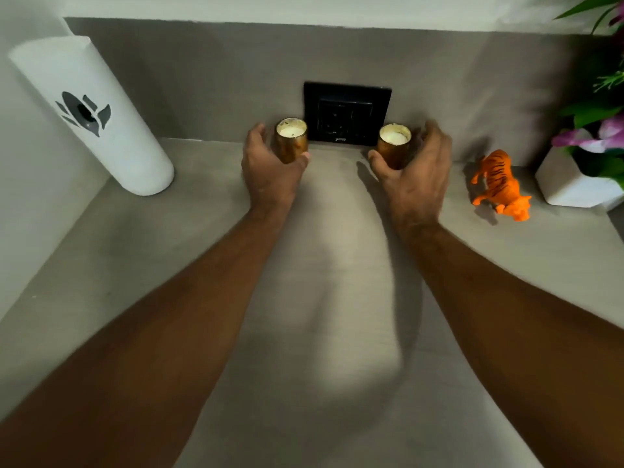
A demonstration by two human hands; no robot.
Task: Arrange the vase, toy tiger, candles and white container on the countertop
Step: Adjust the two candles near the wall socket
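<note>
Candles: one in each hand, upright on the tabletop (320,298).
Left hand (270,170) wraps the left candle (291,140); right hand (413,177) wraps the right candle (394,145), both grips partly closed.

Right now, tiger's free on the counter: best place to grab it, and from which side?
Pinch the tiger across its flanks at mid-body, coming from above. It stands on thin legs, head toward the camera, so the torso is the widest solid part. The vase sits close on its right, so a top approach is probably safest. Both hands are at the candles.
</note>
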